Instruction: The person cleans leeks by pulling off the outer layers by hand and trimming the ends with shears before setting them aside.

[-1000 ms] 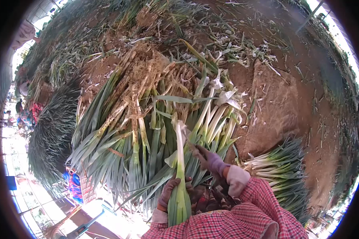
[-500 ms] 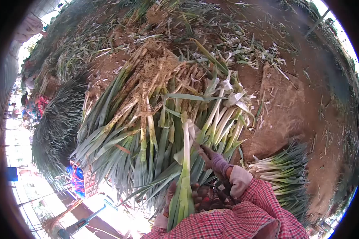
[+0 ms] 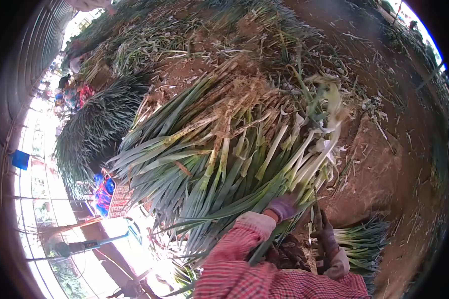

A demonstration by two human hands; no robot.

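Observation:
My left hand (image 3: 284, 206), in a purple glove, is closed around a leek (image 3: 329, 144) at the right side of a large heap of leeks (image 3: 204, 169). The leek's white shank and root end are smeared by motion, with loose pale-green leaves at its top. Peeled white shanks lie close to the hand. Held low at the right, my gloved right hand (image 3: 327, 238) is closed on a thin, dark, stick-like tool (image 3: 315, 204) that points upward; its exact kind does not show.
A neat bundle of cleaned leeks (image 3: 361, 244) lies on the soil at right. Another leek pile (image 3: 100, 124) stands at left, near a pink basket (image 3: 119, 200) and a blue-grey fan (image 3: 105, 241). Leaf scraps cover the ground behind, and people (image 3: 77, 94) are far left.
The leek that stood upright before my lap is now over the heap's right side. My left hand has reached forward with it; my right hand has drawn back to the right. The view has turned.

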